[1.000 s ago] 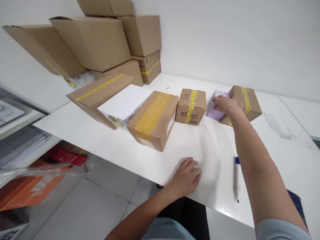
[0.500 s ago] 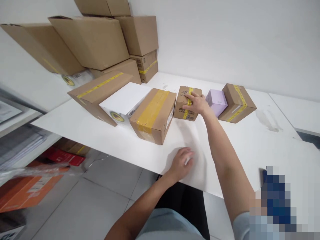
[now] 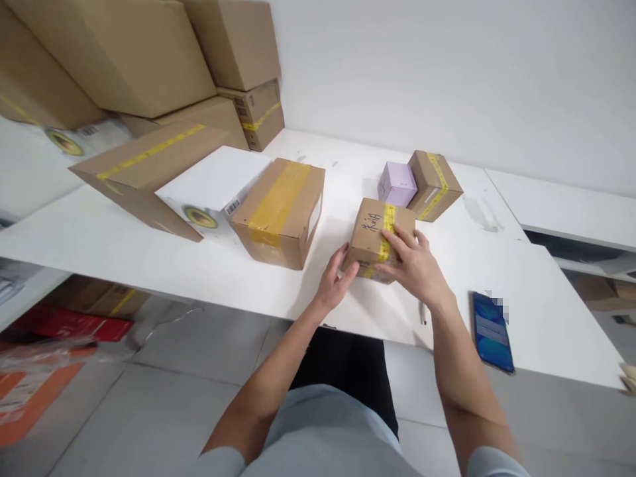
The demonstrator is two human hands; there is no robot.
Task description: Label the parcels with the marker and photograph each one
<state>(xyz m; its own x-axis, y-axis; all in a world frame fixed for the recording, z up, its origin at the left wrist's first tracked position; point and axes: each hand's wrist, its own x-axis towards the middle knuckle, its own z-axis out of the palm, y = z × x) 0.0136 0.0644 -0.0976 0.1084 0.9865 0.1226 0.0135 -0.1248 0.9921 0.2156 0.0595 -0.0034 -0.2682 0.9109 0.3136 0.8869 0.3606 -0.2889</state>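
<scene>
Half a second ago the small brown cardboard box with a yellow tape band point(image 3: 376, 240) was sitting back in the row with only the right hand point(image 3: 415, 265) on it; now it is lying nearer the front edge of the white tabletop point(image 3: 521, 291), and the left hand point(image 3: 335, 281), which was resting flat on the table, is coming up against the box's left side.

Both hands are closing around the box: right palm and fingers lying over the taped top and right edge, left fingertips pressing the near left corner. It is held between them, its base touching or just clearing the table; I cannot tell which.

Judging by its size and squared, sealed walls, the box is probably light and stiff, with dry cardboard giving good friction; opposite side faces look like the surest hold, away from the slicker tape.

Both forearms are reaching forward, elbows bent, wrists nearly level.

Behind the grip a lilac cube-shaped box point(image 3: 396, 184) and another taped brown carton point(image 3: 433, 183) are standing together; left of it a larger brown carton with wide yellow tape point(image 3: 279, 211); to the right a blue-screened phone point(image 3: 491, 330).
</scene>
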